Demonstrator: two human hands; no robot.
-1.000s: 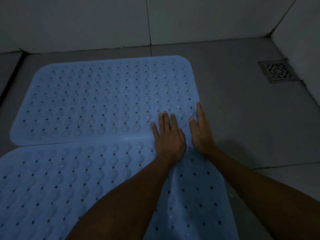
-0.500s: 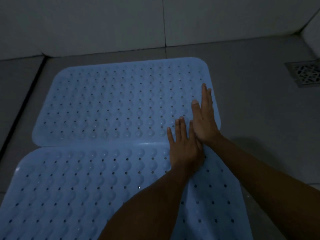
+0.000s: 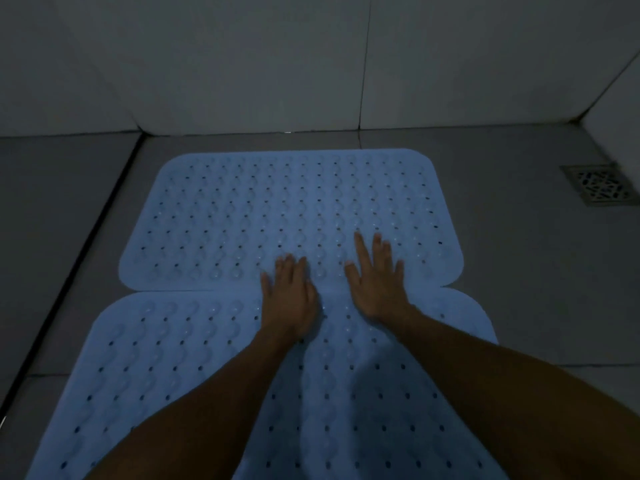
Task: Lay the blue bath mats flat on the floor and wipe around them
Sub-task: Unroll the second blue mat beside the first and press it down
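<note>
hands have spread apart; left hand [image 3: 289,299] and right hand [image 3: 377,282] press flat, unclenched, on the soft, floppy far mat [image 3: 242,216]; best lifted by edges.

Two pale blue perforated rubber bath mats lay edge to edge on the grey tiled floor [image 3: 519,271], the far mat [image 3: 277,209] at twelve o'clock of the near mat [image 3: 173,368]. The left hand [image 3: 289,299] and right hand [image 3: 377,285] pressed flat across their seam. A square metal floor drain [image 3: 601,184] sat at two o'clock.
</note>
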